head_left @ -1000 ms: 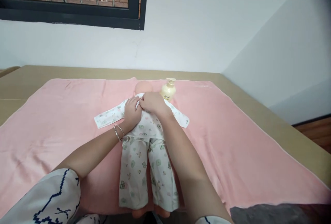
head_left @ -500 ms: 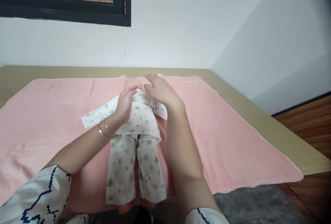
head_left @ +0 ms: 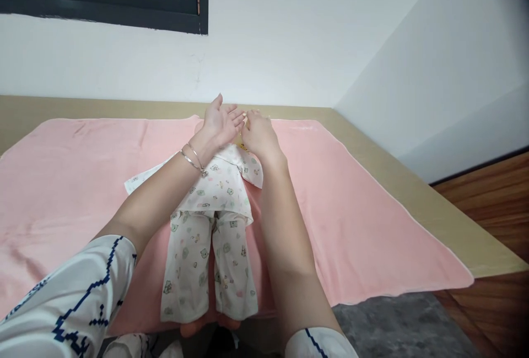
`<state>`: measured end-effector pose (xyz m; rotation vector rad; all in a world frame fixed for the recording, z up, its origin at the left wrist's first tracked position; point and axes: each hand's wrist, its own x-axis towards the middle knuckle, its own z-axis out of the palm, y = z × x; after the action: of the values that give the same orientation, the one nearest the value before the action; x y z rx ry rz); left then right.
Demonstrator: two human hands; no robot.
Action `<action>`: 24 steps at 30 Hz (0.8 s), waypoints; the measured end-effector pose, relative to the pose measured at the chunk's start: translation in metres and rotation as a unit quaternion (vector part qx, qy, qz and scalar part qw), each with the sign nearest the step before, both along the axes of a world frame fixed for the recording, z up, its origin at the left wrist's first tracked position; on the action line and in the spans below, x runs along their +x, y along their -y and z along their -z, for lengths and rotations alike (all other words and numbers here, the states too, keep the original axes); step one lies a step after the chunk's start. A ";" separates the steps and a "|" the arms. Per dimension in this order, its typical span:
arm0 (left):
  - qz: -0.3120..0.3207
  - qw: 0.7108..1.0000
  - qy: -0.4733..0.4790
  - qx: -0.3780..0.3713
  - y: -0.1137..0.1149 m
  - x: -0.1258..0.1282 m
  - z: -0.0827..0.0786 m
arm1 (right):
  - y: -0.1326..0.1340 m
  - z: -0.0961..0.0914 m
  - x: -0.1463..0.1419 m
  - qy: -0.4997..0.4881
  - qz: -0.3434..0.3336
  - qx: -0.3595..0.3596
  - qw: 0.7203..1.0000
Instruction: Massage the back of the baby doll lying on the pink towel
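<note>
A baby doll [head_left: 215, 204] in a white printed top and trousers lies on its back on a pink towel [head_left: 355, 209], feet toward me. Its head is hidden behind my hands. My left hand [head_left: 221, 118], bracelets on the wrist, is raised over the doll's head, palm up and fingers spread, holding nothing. My right hand [head_left: 257, 133] is beside it, fingers curled down over a pale yellow pump bottle [head_left: 241, 148], of which only a sliver shows under the hand.
The towel covers a tan table [head_left: 417, 187] set into a corner of white walls, with a dark-framed window [head_left: 124, 5] at the upper left. The table's right edge drops to a wooden floor and a grey mat [head_left: 397, 325].
My left hand left the doll's collar, rose and turned palm up. My right hand moved from the doll's chest to the bottle behind its shoulder. The view shifted right.
</note>
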<state>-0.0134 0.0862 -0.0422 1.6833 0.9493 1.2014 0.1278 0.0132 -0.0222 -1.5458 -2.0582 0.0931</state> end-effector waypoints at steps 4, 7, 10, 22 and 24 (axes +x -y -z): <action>-0.004 1.000 -0.022 0.017 0.025 -0.002 -0.009 | 0.003 -0.001 0.000 0.012 0.016 -0.028 0.999; -0.014 0.997 0.004 -0.070 0.067 -0.009 -0.017 | 0.007 -0.001 -0.002 0.034 0.026 -0.034 0.999; 0.009 0.967 0.123 -0.225 0.119 -0.019 -0.025 | 0.012 -0.001 -0.007 0.060 0.040 -0.035 0.997; 0.011 0.862 0.347 -0.369 0.194 -0.065 -0.053 | 0.019 0.010 -0.019 0.123 0.105 -0.075 0.984; 0.012 0.863 0.363 -0.352 0.197 -0.070 -0.056 | 0.020 0.010 -0.020 0.136 0.110 -0.080 0.981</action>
<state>-0.0836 -0.1106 0.0134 0.5757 0.7341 1.1370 0.1081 -0.0071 -0.0326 -1.9696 -2.1094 -0.0404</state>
